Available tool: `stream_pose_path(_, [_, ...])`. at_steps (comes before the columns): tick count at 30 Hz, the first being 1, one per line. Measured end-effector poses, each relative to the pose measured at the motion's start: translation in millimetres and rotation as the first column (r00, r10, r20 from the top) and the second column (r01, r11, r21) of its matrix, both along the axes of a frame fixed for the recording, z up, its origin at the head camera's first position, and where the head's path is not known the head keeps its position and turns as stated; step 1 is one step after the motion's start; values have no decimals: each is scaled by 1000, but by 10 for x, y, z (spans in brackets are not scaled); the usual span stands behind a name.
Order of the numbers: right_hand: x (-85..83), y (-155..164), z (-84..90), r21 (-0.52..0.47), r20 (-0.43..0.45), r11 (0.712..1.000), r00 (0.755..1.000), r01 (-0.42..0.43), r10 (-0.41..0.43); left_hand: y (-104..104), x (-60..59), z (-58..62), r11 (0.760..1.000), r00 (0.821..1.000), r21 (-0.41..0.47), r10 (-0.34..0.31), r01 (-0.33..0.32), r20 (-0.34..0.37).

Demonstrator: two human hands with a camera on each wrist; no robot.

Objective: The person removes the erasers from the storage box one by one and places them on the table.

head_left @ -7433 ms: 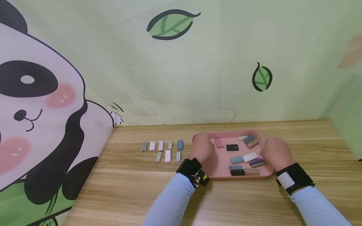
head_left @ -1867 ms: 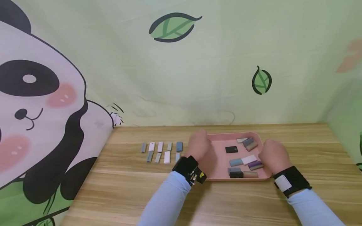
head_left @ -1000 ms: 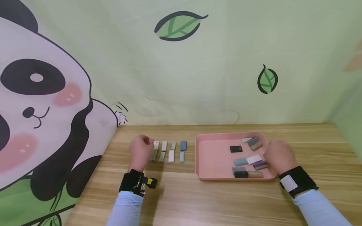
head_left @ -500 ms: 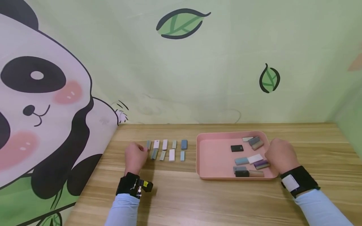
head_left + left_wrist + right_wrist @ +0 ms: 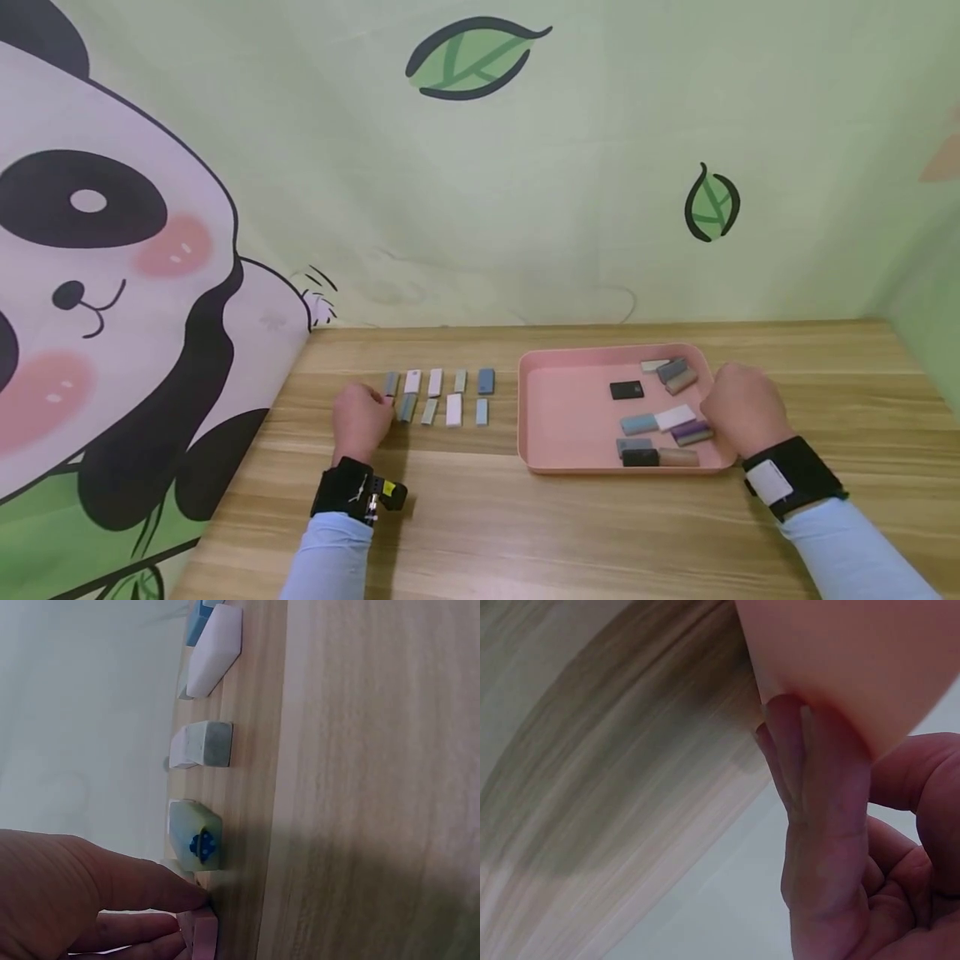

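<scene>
In the head view my left hand (image 5: 361, 422) is at the left end of two rows of small erasers on the table. It pinches a pink eraser (image 5: 204, 934) between thumb and fingers, low by the wood, beside a green-blue eraser (image 5: 407, 407). Behind that one lies a grey-blue eraser (image 5: 392, 383). My right hand (image 5: 745, 408) grips the right rim of a pink tray (image 5: 570, 417); in the right wrist view its fingertips press against the tray wall (image 5: 855, 660). Inside the tray, mostly to the right, lie several erasers, among them a black one (image 5: 626, 390).
White erasers (image 5: 453, 410), a dark blue eraser (image 5: 486, 381) and a light blue eraser (image 5: 482, 412) stand in the rows left of the tray. A printed cloth wall (image 5: 480, 208) rises behind the wooden table (image 5: 480, 517).
A green-blue eraser joined the front row earlier. The pink eraser left the tray in my left hand, moved to the rows' left end, then came down to the table. My right hand stayed put.
</scene>
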State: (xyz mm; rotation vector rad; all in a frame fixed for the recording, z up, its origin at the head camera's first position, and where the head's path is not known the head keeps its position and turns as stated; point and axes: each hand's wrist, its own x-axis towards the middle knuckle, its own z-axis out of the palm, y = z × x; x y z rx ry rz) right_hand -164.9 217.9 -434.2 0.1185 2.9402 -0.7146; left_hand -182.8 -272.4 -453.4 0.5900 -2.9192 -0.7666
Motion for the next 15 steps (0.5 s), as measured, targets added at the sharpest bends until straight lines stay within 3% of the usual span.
stream_pose_path(9, [-2,0,0,13,-18,1000,1000,-16,16,26,14,39,1000,1000,-24,-13,13,16])
stream_pose_path(15, [19,-4,1,13,-24,1000,1000,-11,11,230,70,251,997,999,-71,-42,40,-19])
